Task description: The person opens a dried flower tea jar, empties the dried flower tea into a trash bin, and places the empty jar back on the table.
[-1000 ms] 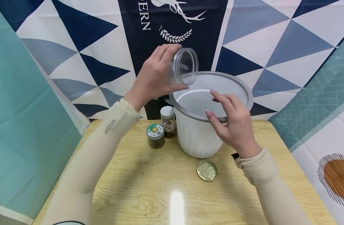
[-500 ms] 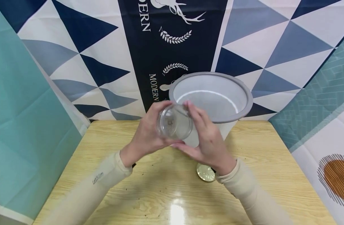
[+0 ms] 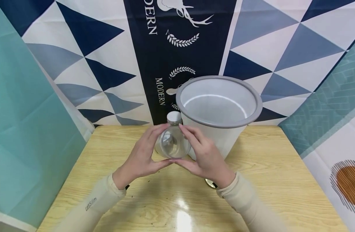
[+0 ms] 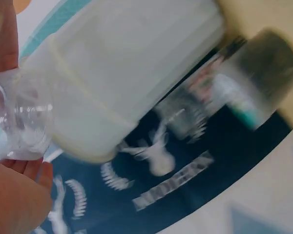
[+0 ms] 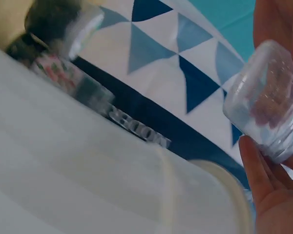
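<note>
Clear empty jar (image 3: 173,144) held between both hands above the wooden table (image 3: 136,199), its open mouth turned toward the camera. Left hand (image 3: 142,158) curled round the jar's left side, fingertips at its upper rim and thumb underneath. Right hand (image 3: 204,158) cupped round the right side the same way, thumb meeting the left thumb beneath the jar. Seen also in the left wrist view as a blurred clear jar (image 4: 19,122) pinched against the palm, and in the right wrist view (image 5: 268,107) resting on curled fingers.

Just behind and right of the jar, a white bucket with a grey rim (image 3: 252,96), standing near the table's back edge, close to the patterned backdrop (image 3: 78,48). Directly behind the jar, a white-capped bottle (image 3: 174,116), touching or nearly touching the bucket wall; cannot tell which. Gold lid (image 3: 210,183) mostly hidden under the right wrist, lying flat on the table.

Bare wood wide open in front of the hands and toward the left and right table edges; tight room only at the back, between jar, bottle and bucket.
</note>
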The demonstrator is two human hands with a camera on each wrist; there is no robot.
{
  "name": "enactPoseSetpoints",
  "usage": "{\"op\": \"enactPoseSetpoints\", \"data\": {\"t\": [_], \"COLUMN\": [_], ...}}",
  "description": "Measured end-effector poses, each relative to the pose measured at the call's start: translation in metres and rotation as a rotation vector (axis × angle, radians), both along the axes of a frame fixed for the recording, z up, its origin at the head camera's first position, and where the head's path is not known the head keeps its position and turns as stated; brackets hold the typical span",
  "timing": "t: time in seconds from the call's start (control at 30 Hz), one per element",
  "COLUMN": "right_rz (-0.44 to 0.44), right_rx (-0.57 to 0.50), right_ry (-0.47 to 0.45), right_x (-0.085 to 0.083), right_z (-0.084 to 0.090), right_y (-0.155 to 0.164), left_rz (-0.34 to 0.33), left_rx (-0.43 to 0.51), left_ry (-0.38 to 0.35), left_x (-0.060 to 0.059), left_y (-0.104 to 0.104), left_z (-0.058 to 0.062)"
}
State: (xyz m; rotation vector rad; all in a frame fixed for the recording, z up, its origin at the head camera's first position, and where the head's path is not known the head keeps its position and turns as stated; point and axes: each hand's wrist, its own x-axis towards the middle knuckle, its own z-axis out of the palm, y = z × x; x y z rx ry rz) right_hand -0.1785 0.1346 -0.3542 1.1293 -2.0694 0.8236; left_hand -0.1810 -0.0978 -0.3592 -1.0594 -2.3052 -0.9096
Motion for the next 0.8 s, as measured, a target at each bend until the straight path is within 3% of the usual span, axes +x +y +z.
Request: {"op": "enactPoseSetpoints", "data": {"t": [0.13, 0.37, 0.53, 0.8], "right_rz": [-0.014, -0.07, -0.101, -0.103], "right_rx": [0.085, 0.298, 0.429, 0.508], "right_ry": [-0.087, -0.263, -0.405, -0.519], "right_x": [0.001, 0.005, 0.006, 0.005], "right_z": [-0.029, -0.075, -0.097, -0.119], "right_y": [-0.007, -0.019, -0.027, -0.032], "left_rz": [0.082, 0.152, 0.169, 0.174], "left_rx": [-0.003, -0.014, -0.037, -0.126], "left_ry": [-0.105, -0.4, -0.541, -0.605], "left_x": [0.009, 0.022, 0.024, 0.024], "left_y": [-0.007, -0.011, -0.011, -0.012], "left_z": [-0.036, -0.095, -0.119, -0.139]}}
